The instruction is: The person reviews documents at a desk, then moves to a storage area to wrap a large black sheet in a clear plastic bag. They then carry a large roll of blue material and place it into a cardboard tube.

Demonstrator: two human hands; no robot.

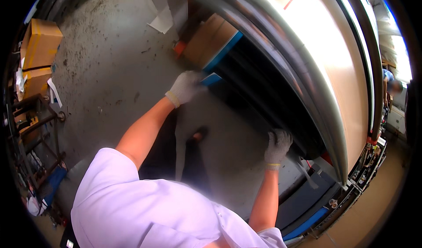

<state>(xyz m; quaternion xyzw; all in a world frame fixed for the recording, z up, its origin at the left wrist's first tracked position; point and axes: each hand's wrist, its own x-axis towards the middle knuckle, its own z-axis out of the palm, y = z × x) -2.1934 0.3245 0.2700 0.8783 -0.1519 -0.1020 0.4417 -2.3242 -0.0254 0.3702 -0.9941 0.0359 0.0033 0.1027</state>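
Observation:
My left hand [187,88], in a pale knitted glove, is at a small blue flat piece [211,79] at the left end of a long black sheet-like material [263,101]. Its fingers are smeared by motion, so their hold is unclear. My right hand [278,148], gloved the same way, has its fingers curled at the lower edge of the black material; what lies inside them is hidden. The black material stretches between and beyond both hands, under a long shiny metal roller [303,68].
A wide tan work surface [351,116] lies beyond the roller. A cardboard box [211,39] stands near its left end. More boxes [41,43] and a dark metal cart [41,138] stand at far left. Another person [389,83] is at far right.

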